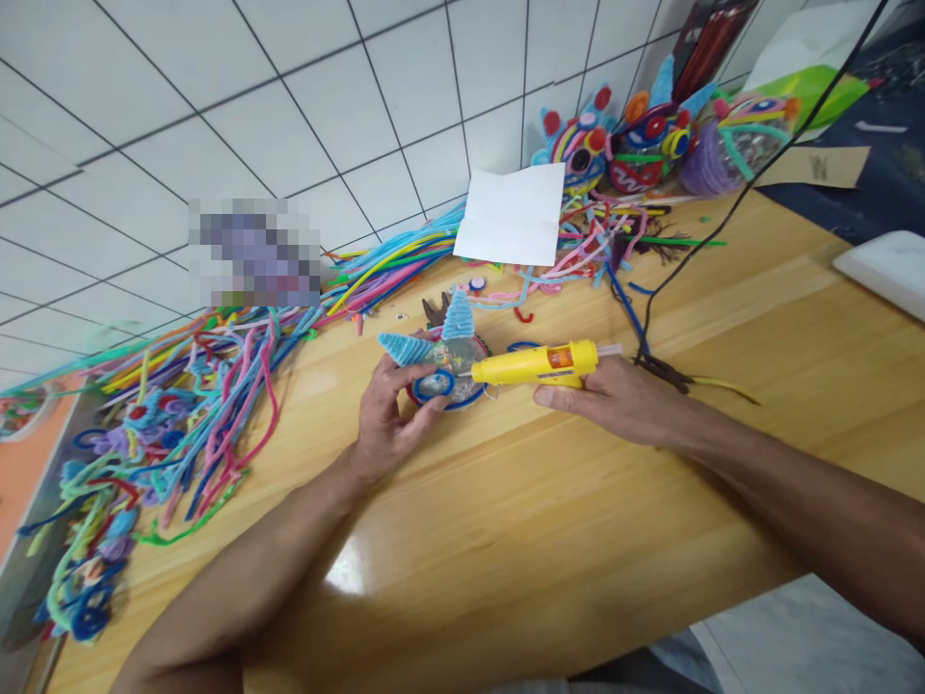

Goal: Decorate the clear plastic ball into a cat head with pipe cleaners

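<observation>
The left hand [394,410] is half closed around the near left side of a small toy [471,355], with the thumb and a finger at its blue ring [434,384]. The toy is on the wooden surface [462,540], between the two hands, and its two light-blue ears point away from them. The right hand [618,395] is closed around the handle of a yellow glue gun [531,365]. The nozzle points to the toy, close by the ring; whether it touches, I cannot tell.

A black cord [752,183] comes down just beyond the right hand, and there a pair of pliers [665,374] lies near the wrist. These two things make the place beside this hand rather narrow. To the left of the left hand there is a tangled pile of pipe cleaners [209,371], and more of them lie in a long bundle [405,258] beyond both hands. A white paper [512,214] covers part of these. Farther to the right, three decorated toys [643,169] stand by the tiled wall [325,125].
</observation>
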A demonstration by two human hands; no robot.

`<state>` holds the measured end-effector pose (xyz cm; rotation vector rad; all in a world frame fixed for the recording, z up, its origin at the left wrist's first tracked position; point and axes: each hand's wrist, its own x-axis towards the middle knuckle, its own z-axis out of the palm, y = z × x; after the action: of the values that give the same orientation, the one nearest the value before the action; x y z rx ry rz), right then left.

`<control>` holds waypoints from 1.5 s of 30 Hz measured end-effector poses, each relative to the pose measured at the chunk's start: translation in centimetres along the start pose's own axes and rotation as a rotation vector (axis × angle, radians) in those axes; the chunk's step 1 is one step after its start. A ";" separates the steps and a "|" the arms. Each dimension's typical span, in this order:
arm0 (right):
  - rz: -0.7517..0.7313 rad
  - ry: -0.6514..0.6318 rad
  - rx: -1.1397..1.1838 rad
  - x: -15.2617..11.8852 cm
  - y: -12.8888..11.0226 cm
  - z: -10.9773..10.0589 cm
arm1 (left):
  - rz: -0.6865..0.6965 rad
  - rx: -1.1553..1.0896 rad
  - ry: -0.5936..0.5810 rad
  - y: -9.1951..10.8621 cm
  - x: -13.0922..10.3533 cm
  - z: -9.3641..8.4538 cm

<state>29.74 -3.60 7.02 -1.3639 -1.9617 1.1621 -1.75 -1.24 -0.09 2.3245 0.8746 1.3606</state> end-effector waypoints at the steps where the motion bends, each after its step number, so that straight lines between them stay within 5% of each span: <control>1: -0.002 -0.001 0.004 0.0 0.0 0.0 | 0.001 0.003 0.000 0.0 0.0 0.0; 33: 0.008 -0.006 -0.020 -0.2 0.2 -0.1 | -0.014 0.014 0.000 0.0 0.0 0.0; 45: 0.031 -0.033 0.164 -0.1 0.6 0.1 | -0.022 0.038 0.003 0.0 0.0 0.0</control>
<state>30.01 -3.65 6.44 -1.3022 -1.8291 1.3360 -1.73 -1.24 -0.11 2.3345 0.9313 1.3510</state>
